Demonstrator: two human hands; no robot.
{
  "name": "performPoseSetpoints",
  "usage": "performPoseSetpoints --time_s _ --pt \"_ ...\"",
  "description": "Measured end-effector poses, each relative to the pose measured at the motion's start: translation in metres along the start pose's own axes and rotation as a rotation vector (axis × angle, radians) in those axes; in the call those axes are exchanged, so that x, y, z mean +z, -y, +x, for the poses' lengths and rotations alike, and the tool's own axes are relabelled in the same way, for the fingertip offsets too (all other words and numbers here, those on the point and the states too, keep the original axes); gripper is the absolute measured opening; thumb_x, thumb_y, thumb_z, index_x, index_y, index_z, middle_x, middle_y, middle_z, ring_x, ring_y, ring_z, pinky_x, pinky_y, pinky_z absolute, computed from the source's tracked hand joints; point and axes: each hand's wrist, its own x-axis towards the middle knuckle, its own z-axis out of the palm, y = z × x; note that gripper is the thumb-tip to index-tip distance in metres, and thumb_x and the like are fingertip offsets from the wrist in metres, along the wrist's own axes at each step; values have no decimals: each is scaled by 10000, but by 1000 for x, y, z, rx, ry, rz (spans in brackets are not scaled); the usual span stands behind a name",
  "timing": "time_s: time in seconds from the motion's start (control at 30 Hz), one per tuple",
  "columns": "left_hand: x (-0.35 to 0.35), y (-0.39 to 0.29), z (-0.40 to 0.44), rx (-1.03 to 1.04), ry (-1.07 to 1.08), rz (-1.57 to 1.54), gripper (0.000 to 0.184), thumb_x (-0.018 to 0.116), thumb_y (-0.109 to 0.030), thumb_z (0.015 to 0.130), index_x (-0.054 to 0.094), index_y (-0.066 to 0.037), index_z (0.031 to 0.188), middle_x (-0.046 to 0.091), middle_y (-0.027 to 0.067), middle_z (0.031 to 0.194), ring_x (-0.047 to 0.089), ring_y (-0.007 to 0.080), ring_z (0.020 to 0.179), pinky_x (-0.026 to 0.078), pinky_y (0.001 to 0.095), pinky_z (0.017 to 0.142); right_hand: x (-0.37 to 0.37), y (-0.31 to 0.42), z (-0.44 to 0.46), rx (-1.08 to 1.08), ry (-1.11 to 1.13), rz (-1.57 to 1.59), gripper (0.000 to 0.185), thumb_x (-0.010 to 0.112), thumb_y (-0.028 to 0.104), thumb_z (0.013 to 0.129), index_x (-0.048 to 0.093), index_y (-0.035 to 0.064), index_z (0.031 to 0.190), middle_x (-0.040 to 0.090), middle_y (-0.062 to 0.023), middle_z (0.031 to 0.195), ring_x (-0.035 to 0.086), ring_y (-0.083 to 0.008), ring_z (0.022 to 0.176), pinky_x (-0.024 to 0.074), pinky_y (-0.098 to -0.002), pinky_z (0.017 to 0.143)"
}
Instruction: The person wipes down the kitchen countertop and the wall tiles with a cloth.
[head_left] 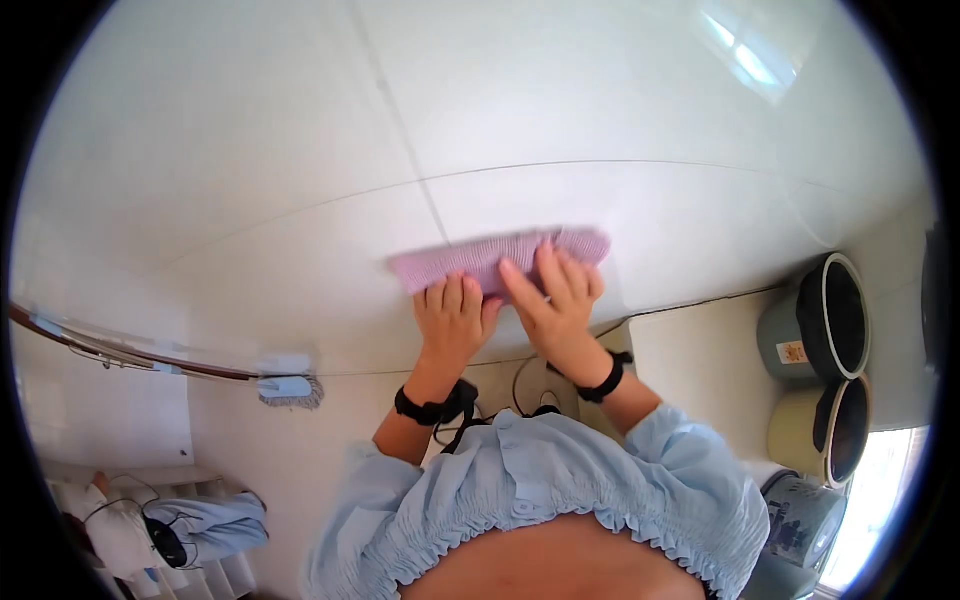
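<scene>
A folded pink-purple ribbed cloth (pixel 480 255) lies pressed against the white tiled wall in front of me. My left hand (pixel 452 315) holds its lower edge left of the middle, fingers bent over it. My right hand (pixel 562 310) presses on the cloth's right part, with the fingers laid over its face. The two hands are close together, and both hold the cloth to the wall. Each wrist wears a black band. The underside of the cloth is hidden.
On the right stand a grey bin (pixel 790 325), a cream bin (pixel 795 425) and a patterned container (pixel 800 515). A mop (pixel 288 388) with a blue head is at the left. Another person (pixel 190 530) is at the lower left, beside white shelving.
</scene>
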Motion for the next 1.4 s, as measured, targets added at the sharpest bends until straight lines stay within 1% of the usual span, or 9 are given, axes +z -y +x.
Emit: performPoseSetpoints --time_s 0.07,0.17,0.27,0.4,0.67,0.9,1.1,1.3,1.4 --pt "-4 18 -28 12 128 72 478 473 -434 865 527 -48 1141 519 152 1093 466 291 897 371 457 703 21 13 -26 5 58 27 408 579 201 718 625 233 1122 556 -55 1134 505 -146 933 311 -294 806" --pt "-26 49 -6 98 108 115 625 509 -306 840 304 70 1295 296 274 1328 272 430 1200 177 563 975 37 39 -8 -4 69 45 447 583 205 721 597 247 1166 546 -53 1145 489 -155 935 318 -300 767" --pt "-60 67 66 37 7 102 639 450 -249 861 222 77 1361 203 289 1409 155 443 1317 89 547 1059 22 62 76 7 3 18 423 525 330 797 571 255 1211 496 -75 1284 445 -198 1117 163 -376 1030" --pt "-72 77 95 48 -25 64 652 447 -245 864 192 66 1378 169 266 1435 108 434 1337 52 524 1074 32 82 105 87 -171 -83 415 511 287 789 582 255 1197 480 -119 1291 426 -234 1138 150 -409 1035" --pt "-32 74 -74 68 292 -50 353 626 -250 755 573 -107 1073 496 14 1089 459 206 1025 361 475 905 87 97 -83 172 127 -63 371 622 272 713 608 200 1076 511 -173 1143 477 -266 939 303 -433 812" --pt "-63 83 18 17 109 45 631 481 -244 867 247 109 1335 203 299 1404 185 473 1297 109 565 1052 54 100 48 18 -42 -93 381 544 300 770 609 272 1144 522 -81 1229 479 -211 1041 241 -393 964" --pt "-72 71 79 -157 -93 17 524 455 -218 869 373 107 1272 337 297 1341 305 451 1253 141 545 1056 43 103 105 44 -163 -11 395 491 269 792 601 256 1171 493 -87 1284 431 -207 1131 183 -399 1008" --pt "-18 54 -65 -4 163 84 426 503 -237 821 471 94 1088 476 255 1066 468 430 906 371 557 775 80 85 -49 72 28 22 363 571 290 768 617 251 1127 510 -93 1187 462 -207 940 277 -389 838" --pt "-12 55 -79 -3 169 83 430 508 -237 812 466 87 1090 460 256 1058 457 428 902 369 545 775 82 86 -61 33 107 10 301 578 262 750 632 195 1039 470 -206 1148 438 -313 951 147 -482 997"
